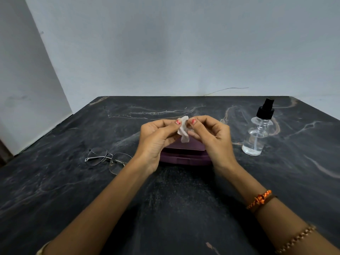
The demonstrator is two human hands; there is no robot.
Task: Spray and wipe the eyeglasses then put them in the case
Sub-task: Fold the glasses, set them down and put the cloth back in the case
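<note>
A small white wipe (183, 130) is pinched between my left hand (157, 137) and my right hand (211, 134), held up above the purple glasses case (185, 157). The case lies on the dark marble table, its lid looking slightly raised, and my hands hide most of its top. Thin wire-framed eyeglasses (107, 160) lie on the table to the left of the case, apart from my left hand. A clear spray bottle (257, 135) with a black nozzle stands upright to the right of the case.
The dark marble table (73, 199) reaches back to a pale wall (165, 52). Its left edge runs diagonally beside a white panel (27, 89). Bracelets sit on my right forearm.
</note>
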